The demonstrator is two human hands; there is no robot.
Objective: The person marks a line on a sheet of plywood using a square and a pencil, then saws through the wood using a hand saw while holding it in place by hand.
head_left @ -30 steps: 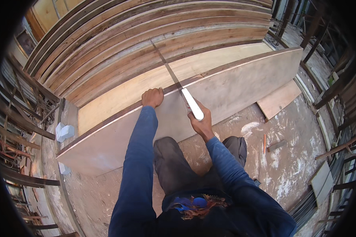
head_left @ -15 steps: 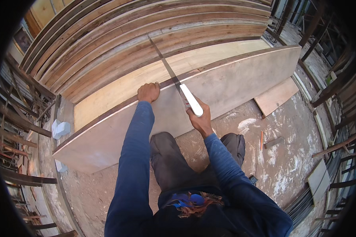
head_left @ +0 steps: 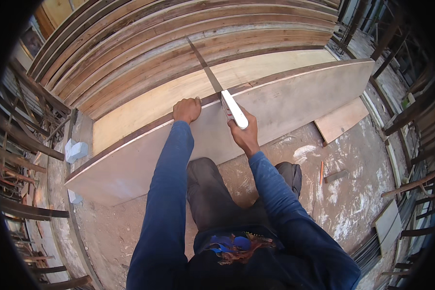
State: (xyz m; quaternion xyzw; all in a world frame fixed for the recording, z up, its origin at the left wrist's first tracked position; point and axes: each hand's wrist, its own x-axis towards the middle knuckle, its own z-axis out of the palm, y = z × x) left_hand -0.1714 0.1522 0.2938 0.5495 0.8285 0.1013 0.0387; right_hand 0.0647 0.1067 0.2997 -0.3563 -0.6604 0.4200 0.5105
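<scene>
Boards, maybe six-plus; left hand holds one panel, right hand one saw.

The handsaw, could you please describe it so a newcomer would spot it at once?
Find the long greyish panel across the middle. Crossing its top edge, in the right hand, is the handsaw. Its white handle and tapering blade distinguish it from the planks beyond.

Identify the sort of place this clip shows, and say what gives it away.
Most likely a construction site or carpentry yard: the right hand holds a handsaw across a long panel, rows of wooden boards lie beyond it, with a bundle of thin grey rods at lower right.
</scene>
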